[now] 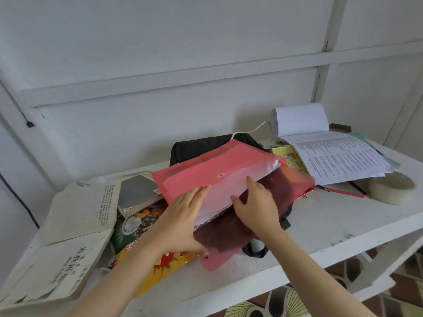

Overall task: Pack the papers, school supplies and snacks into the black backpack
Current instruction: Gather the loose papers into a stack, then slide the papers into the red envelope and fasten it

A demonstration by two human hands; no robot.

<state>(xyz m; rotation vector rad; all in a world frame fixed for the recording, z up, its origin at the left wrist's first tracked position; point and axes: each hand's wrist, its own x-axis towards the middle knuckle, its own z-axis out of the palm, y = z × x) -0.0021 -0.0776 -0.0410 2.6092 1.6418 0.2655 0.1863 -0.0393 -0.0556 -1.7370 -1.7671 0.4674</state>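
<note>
My left hand [183, 216] and right hand [256, 209] lie flat, fingers straight, on the red folder [206, 168].
It rests atop the black backpack [201, 145] on the tabletop [320, 225]; left at its 8 o'clock edge, right at centre.

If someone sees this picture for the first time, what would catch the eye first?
The pink folder, open on the black backpack at mid-table, with the left hand and right hand resting on it. Then the yellow snack bag at front left and the open printed papers at rear right.
</note>
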